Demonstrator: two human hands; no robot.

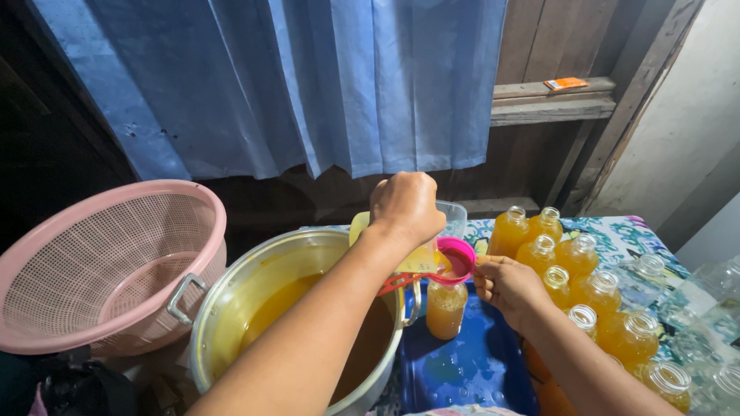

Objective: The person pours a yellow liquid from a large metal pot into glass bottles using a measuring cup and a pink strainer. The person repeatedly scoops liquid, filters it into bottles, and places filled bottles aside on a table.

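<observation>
Head view. The left hand [406, 206] is closed around a clear measuring jug [432, 239], tilted over a pink funnel [456, 260]; the right hand [509, 286] pinches the funnel's rim, its grip closed on it. The funnel sits in the mouth of a small bottle [445, 308], standing on a blue tray [470, 362] on the bench just beside the pot.

Procedure, as judged: pour slowly, keep the funnel upright and seated, and watch the level (the bottle appears nearly full of orange liquid).

Containers: the large metal pot [254, 281] holds amber-brown liquid well below its rim. The filled bottles [555, 262] at right hold orange liquid, uncapped. Empty clear bottles [709, 308] lie beyond. The pink colander [108, 262] appears empty.
</observation>
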